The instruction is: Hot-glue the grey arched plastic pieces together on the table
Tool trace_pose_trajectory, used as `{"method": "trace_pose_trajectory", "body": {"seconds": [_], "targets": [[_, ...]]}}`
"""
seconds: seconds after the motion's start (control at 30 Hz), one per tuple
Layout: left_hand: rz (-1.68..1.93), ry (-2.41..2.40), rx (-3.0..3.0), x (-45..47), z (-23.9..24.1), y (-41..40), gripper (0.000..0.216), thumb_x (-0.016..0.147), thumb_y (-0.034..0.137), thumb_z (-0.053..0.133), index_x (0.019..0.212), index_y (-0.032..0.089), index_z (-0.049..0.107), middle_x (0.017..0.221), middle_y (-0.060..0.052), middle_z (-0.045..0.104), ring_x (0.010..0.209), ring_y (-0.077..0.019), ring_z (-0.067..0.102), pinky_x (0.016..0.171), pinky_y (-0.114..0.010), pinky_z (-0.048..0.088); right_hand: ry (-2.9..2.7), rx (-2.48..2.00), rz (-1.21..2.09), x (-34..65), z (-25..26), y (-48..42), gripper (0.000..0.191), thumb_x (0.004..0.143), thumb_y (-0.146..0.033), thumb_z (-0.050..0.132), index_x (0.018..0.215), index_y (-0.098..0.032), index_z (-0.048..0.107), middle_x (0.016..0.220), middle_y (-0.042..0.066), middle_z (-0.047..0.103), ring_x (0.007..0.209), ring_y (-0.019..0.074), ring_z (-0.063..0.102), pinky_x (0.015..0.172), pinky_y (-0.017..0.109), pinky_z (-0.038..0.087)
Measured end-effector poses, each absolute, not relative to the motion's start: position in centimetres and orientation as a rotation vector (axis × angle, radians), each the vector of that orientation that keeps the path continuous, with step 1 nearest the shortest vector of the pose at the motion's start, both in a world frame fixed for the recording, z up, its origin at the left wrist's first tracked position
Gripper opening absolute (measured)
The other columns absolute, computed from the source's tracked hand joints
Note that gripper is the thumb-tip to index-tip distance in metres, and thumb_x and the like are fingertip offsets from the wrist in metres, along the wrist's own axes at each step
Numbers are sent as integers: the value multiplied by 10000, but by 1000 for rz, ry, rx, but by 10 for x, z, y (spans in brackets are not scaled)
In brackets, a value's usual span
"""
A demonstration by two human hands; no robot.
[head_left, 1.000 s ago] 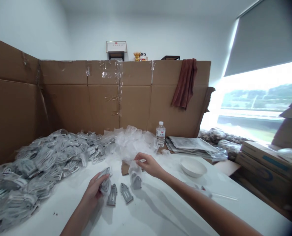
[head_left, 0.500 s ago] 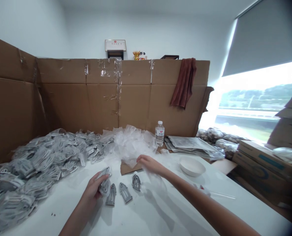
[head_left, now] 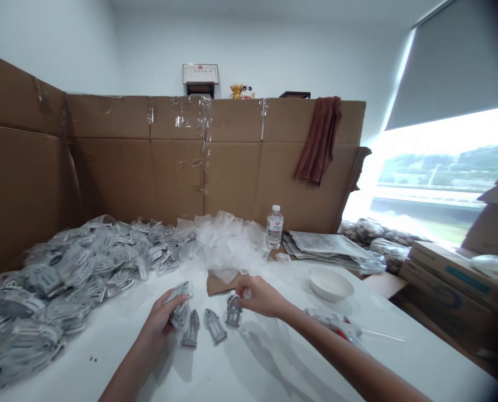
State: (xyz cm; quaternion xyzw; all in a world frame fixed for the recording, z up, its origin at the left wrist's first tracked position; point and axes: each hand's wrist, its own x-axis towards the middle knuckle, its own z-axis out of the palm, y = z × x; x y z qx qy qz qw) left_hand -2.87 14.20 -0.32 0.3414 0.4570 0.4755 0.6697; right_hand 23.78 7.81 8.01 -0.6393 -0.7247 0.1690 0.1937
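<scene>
My left hand (head_left: pixel 165 312) is closed around a few grey plastic pieces (head_left: pixel 181 301) in a clear bag, raised a little over the table. Three arch-shaped grey pieces with pointed tops and slots lie in front of it: a left piece (head_left: pixel 191 330), a middle piece (head_left: pixel 214 326) and a right piece (head_left: pixel 233 311). At the top of the right piece, the thumb and fingers of my right hand (head_left: pixel 259 296) are pinched together on it. My fingers partly hide the piece's upper edge.
Bagged grey pieces (head_left: pixel 73 273) are heaped on the left, with crumpled clear bags (head_left: pixel 228 243) at the back. A water bottle (head_left: pixel 274 228), a white bowl (head_left: pixel 330 285) and a glue gun (head_left: pixel 336 325) are to the right. Cardboard walls (head_left: pixel 169 173) stand behind.
My right hand has come down and toward me from beside the clear bags to the right grey piece. My left hand keeps its hold with little movement. The view has shifted slightly.
</scene>
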Motion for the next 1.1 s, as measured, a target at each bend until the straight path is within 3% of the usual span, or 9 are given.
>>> {"method": "trace_pose_trajectory", "body": {"seconds": [0.23, 0.47, 0.67, 0.83, 1.1], "targets": [[1066, 1011, 775, -28, -2, 142, 570, 658, 184, 881, 1178, 175, 647, 751, -7, 712, 557, -161, 692, 448, -186, 475, -2150, -1857, 680, 242, 67, 85, 148, 814, -291, 736, 871, -158, 703, 791, -10, 671, 765, 143, 625, 737, 291, 503], [1059, 1036, 789, -28, 1, 141, 586, 682, 195, 865, 1218, 181, 628, 777, -14, 717, 578, -167, 701, 463, -191, 482, -2073, -2055, 615, 239, 44, 94, 270, 929, -409, 644, 917, -140, 653, 878, 9, 658, 794, 131, 630, 752, 313, 549], [1045, 1069, 793, -27, 3, 140, 595, 698, 211, 853, 1242, 182, 615, 788, -21, 717, 587, -163, 696, 491, -198, 499, -1888, -2219, 384, 238, 43, 107, 364, 936, -435, 626, 1174, -160, 616, 1126, 70, 648, 999, 193, 635, 889, 412, 543], [1025, 1063, 806, -27, 3, 140, 630, 700, 217, 844, 1277, 180, 592, 796, -18, 710, 594, -157, 688, 477, -191, 480, -1841, -2287, 275, 222, 37, 123, 416, 943, -463, 608, 1239, -170, 596, 1203, 91, 628, 1079, 219, 620, 943, 454, 526], [1011, 1046, 837, -28, 3, 140, 603, 692, 233, 844, 1246, 173, 614, 763, -7, 693, 572, -140, 665, 496, -189, 486, -1809, -2272, 437, 223, 45, 141, 404, 951, -421, 606, 1266, -168, 586, 1286, 102, 594, 1136, 234, 599, 964, 467, 520]]}}
